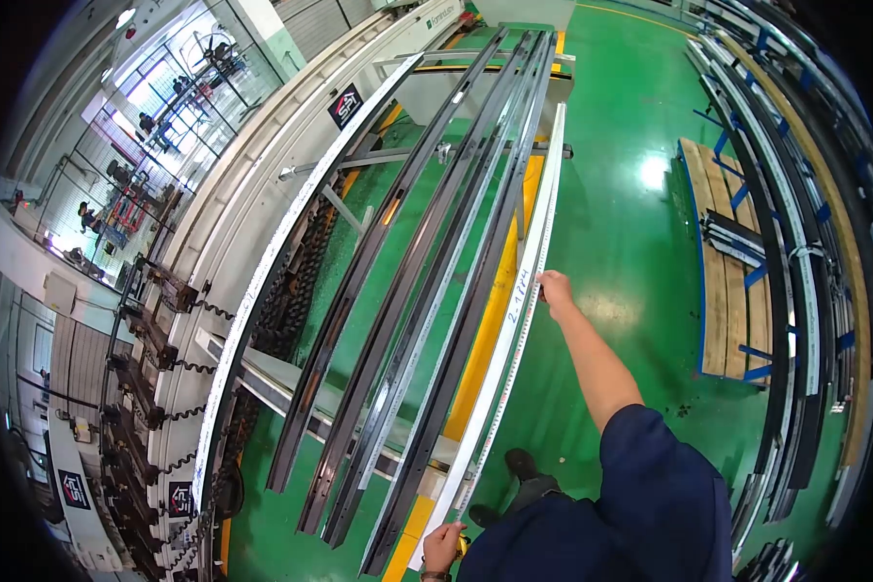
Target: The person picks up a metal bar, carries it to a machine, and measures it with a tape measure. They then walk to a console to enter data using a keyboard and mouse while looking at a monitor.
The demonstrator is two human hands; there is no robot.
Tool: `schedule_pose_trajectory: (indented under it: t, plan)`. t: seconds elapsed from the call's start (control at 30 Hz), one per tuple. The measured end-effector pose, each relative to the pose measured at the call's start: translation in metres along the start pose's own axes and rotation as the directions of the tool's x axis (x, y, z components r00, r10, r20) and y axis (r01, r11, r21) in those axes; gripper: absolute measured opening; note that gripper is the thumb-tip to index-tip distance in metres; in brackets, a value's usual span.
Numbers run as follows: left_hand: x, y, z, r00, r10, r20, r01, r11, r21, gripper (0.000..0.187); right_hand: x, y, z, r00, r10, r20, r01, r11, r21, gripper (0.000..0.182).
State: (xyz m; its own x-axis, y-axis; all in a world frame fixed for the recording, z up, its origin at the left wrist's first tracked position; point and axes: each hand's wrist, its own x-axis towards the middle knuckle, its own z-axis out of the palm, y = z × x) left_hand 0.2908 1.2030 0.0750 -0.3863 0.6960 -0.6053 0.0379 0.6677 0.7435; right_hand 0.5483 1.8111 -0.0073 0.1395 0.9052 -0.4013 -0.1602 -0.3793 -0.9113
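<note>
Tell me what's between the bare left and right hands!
In the head view, a thin white measuring tape runs along a long, straight white bar between the left hand and the right hand.

One camera here, up on the person's head, and it's looking forward and steeply down! Right up close at the lower edge, the navy sleeve (650,475) and the left hand (443,546); a stretch farther out, the right hand (555,289). The view runs away along the white profile (502,354), past dark bars (395,315) narrowing toward the top, the wide lens bowing the sides, black closing in around the corners.
</note>
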Motion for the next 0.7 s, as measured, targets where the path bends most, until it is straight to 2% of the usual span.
schedule_pose_trajectory:
  t: [0.2,0.3,0.37,0.43,0.47,0.53,0.57,0.6,0.63,0.7]
  plan:
    - [-0.004,-0.007,-0.008,0.999,-0.045,-0.029,0.046,0.999,0.023,0.033,-0.007,0.018,0.006,0.999,0.054,0.008,-0.054,0.998,-0.012,0.013]
    - [-0.010,-0.006,-0.010,0.994,-0.093,-0.058,0.098,0.991,0.090,0.032,-0.007,0.035,0.009,0.998,0.052,0.022,-0.052,0.999,-0.017,0.014]
    - [-0.007,-0.026,-0.014,0.997,-0.027,-0.073,0.036,0.992,0.123,0.032,-0.014,0.041,0.007,0.997,0.071,0.032,-0.070,0.997,-0.041,0.015]
    - [-0.007,-0.043,-0.018,0.993,0.037,-0.113,-0.025,0.994,0.106,0.032,-0.033,0.046,0.010,0.991,0.118,0.057,-0.111,0.988,-0.106,0.018]
    - [-0.005,-0.050,-0.021,0.991,-0.019,-0.132,0.036,0.991,0.131,0.032,-0.046,0.054,0.009,0.986,0.144,0.081,-0.132,0.982,-0.135,0.021]
    - [0.004,-0.084,-0.034,0.987,0.046,-0.152,-0.025,0.991,0.133,0.034,-0.069,0.069,0.004,0.976,0.184,0.120,-0.158,0.967,-0.200,0.028]
    - [0.005,-0.098,-0.040,0.979,0.050,-0.200,-0.006,0.977,0.213,0.035,-0.081,0.084,0.000,0.970,0.208,0.127,-0.175,0.957,-0.230,0.028]
    - [0.003,-0.105,-0.045,0.973,0.006,-0.231,0.044,0.977,0.211,0.036,-0.098,0.103,-0.006,0.964,0.229,0.133,-0.189,0.947,-0.259,0.028]
    - [0.002,-0.116,-0.052,0.962,0.032,-0.272,0.028,0.977,0.212,0.038,-0.117,0.120,-0.013,0.958,0.259,0.123,-0.216,0.933,-0.288,0.025]
    - [-0.004,-0.136,-0.069,0.943,-0.066,-0.328,0.140,0.968,0.207,0.036,-0.166,0.160,-0.028,0.919,0.374,0.122,-0.306,0.874,-0.377,0.021]
